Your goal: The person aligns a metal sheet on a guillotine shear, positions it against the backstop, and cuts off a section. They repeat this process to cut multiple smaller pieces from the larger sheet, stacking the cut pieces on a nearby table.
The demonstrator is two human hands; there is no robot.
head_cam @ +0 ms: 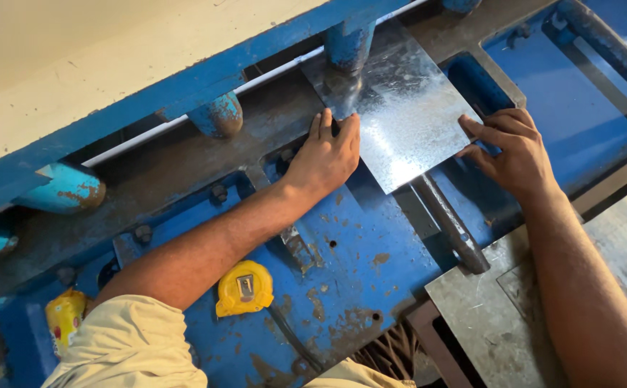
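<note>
A shiny galvanised metal sheet [400,115] lies flat on the bed of a blue shearing machine [342,244], its far edge tucked under the blade bar. My left hand [328,154] presses fingers-down on the sheet's left edge. My right hand [511,151] pinches the sheet's right edge between thumb and fingers. A round blue hold-down foot [348,47] stands over the sheet's far corner.
A yellow tape measure [244,287] rests on the blue bed below my left forearm; another yellow object [66,316] lies at lower left. More hold-down feet [216,115] line the blade bar. A dark steel guide bar [450,226] and grey metal sheets [500,316] sit at lower right.
</note>
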